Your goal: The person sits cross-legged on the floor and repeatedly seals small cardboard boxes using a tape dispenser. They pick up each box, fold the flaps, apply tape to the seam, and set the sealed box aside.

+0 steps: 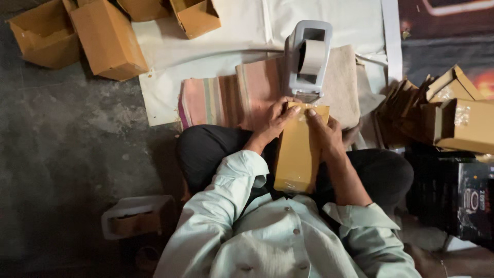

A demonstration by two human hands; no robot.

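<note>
Cardboard dominated the scene I watched from the head camera: a long, flat tan cardboard box (298, 154) lay lengthwise over the seated person's lap, at the centre of the view. Both hands met at its far end. I saw the left hand (275, 121) wrapped over the box's top left corner, fingers (288, 112) curled and pressing on the edge. The right hand (325, 128) gripped the top right corner, thumb on the face, fingers closed round the side. At twelve o'clock from the hands, just beyond the box's end, stood a grey plastic tape dispenser (307, 59) holding a roll of pale tape (311, 56), set on a folded striped pink and beige cloth (231, 98). That cloth lay on a white sheet (206, 51) spread over the dark concrete floor (77, 149). Open brown cartons (105, 36) sat at ten and eleven o'clock. At three o'clock, a heap of flattened and taped brown boxes (442, 113) rested above a black printed case (453, 195). The person wore a pale green buttoned shirt (278, 242).
</note>
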